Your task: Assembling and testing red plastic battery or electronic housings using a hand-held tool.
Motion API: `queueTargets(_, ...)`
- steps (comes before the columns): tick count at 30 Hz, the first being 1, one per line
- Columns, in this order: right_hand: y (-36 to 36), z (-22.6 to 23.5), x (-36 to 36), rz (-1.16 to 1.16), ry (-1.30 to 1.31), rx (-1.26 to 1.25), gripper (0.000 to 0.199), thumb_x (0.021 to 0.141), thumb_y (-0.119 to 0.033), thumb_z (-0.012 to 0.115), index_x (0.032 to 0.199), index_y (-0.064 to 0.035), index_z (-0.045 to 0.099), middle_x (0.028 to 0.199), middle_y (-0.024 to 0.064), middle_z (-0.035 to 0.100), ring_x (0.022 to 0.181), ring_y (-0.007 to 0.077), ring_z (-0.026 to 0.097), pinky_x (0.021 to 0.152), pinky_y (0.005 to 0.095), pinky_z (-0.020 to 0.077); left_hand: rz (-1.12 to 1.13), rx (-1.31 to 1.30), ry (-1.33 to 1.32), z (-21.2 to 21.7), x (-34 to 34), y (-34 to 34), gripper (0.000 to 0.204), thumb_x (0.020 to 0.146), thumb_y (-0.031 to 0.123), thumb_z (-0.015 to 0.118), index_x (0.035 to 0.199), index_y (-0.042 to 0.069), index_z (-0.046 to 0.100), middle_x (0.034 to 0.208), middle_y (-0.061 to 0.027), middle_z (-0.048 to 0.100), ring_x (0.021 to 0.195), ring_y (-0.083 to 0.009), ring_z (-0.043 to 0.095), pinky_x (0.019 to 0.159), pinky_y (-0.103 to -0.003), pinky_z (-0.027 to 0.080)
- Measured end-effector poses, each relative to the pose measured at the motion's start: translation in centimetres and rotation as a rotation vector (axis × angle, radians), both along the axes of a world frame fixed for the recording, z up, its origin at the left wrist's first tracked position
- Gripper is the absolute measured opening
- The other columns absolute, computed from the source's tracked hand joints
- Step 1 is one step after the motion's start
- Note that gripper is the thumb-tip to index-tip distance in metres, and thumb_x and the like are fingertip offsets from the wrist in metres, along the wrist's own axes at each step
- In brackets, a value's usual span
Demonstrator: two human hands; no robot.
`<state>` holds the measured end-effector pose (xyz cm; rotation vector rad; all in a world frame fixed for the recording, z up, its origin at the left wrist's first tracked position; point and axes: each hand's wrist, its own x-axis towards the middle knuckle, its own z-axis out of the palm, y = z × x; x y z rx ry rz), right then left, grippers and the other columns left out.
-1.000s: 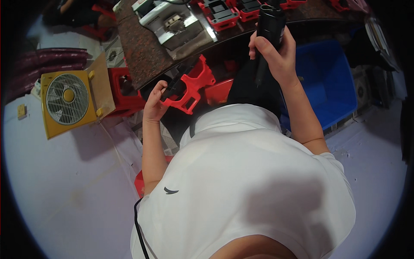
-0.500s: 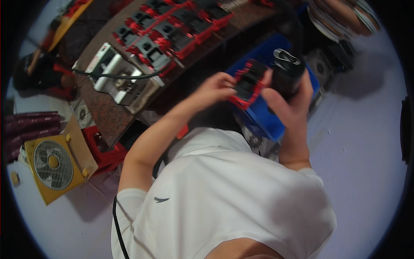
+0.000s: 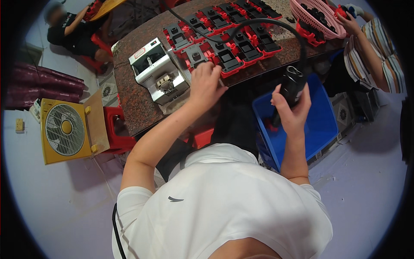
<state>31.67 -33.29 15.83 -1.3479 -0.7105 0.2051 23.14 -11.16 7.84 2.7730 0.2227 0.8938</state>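
My right hand (image 3: 293, 108) is closed around a black electric screwdriver (image 3: 293, 87), held upright over a blue plastic bin (image 3: 317, 142). A hanging loop and a black cable (image 3: 302, 47) come off its top end. My left hand (image 3: 206, 84) reaches to the table's near edge, thumb apart from the bent fingers. Its fingertips are at the nearest-left red-and-black plastic housing (image 3: 195, 52) and partly cover it. More of these housings (image 3: 226, 56) stand in rows behind and to the right. Inside the bin, a small red part (image 3: 272, 126) shows beside my right hand.
A white-and-silver machine (image 3: 157, 71) stands left of the housings on the stone table (image 3: 125, 93). At the far right, a co-worker's hand (image 3: 349, 22) holds a red part by a pink basket (image 3: 297, 8) of black parts. Another person (image 3: 71, 32) sits far left. A yellow fan (image 3: 65, 127) stands at left.
The red-and-black housing between my hands has left them. My left hand has moved up and left to the rows on the table. My right hand still grips the screwdriver, slightly lower.
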Motion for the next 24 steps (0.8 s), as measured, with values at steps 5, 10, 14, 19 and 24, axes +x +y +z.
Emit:
queueTargets(5,1.9,-0.9,0.5,0.057,-0.045,-0.027,0.041,0.075,-0.006,0.077,0.108,-0.0021,0.053,0.089,0.0005,0.059,0.082,0.0054,0.053,0.071,0.0222,0.0461,0.041,0.162,0.184,-4.1,2.0,3.8,0.061,0.064,0.017,0.078,0.118,0.009,0.052,0.113,-0.0129,0.049,0.106,-0.0305,0.049,0.084,-0.043,0.040)
queueTargets(10,1.8,-1.6,0.4,0.077,-0.007,-0.082,0.045,0.075,-0.012,0.079,0.111,-0.0014,0.053,0.093,0.0028,0.062,0.084,0.0066,0.054,0.075,0.0244,0.0472,0.017,0.198,0.119,-1.9,3.0,1.3,0.072,0.063,0.029,0.081,0.125,0.010,0.049,0.118,-0.0098,0.050,0.102,-0.0268,0.052,0.078,-0.038,0.042)
queueTargets(14,1.3,-1.2,0.1,0.072,-0.053,-0.111,0.045,0.075,-0.015,0.079,0.110,-0.0011,0.053,0.090,0.0031,0.061,0.082,0.0066,0.054,0.074,0.0245,0.0471,0.117,0.324,0.288,-2.8,5.1,1.4,0.059,0.072,0.035,0.075,0.120,0.010,0.051,0.114,-0.0072,0.051,0.090,-0.0225,0.056,0.073,-0.035,0.044)
queueTargets(19,0.8,0.2,0.0,0.040,-0.066,-0.064,0.044,0.075,-0.013,0.079,0.108,-0.0018,0.053,0.090,0.0021,0.061,0.082,0.0062,0.054,0.073,0.0242,0.0468,0.018,0.220,0.250,-1.0,3.2,0.6,0.046,0.078,0.026,0.071,0.113,0.004,0.051,0.114,-0.0094,0.052,0.092,-0.0266,0.057,0.076,-0.037,0.046)
queueTargets(24,1.8,2.6,1.0,-0.027,-0.087,0.027,0.039,0.075,-0.011,0.079,0.103,-0.0044,0.053,0.086,0.0004,0.060,0.076,0.0051,0.054,0.066,0.0211,0.0456,-0.174,-0.059,0.140,4.2,-4.0,-3.5,0.047,0.076,0.017,0.073,0.113,0.001,0.050,0.117,-0.0149,0.053,0.098,-0.0340,0.057,0.078,-0.041,0.047)
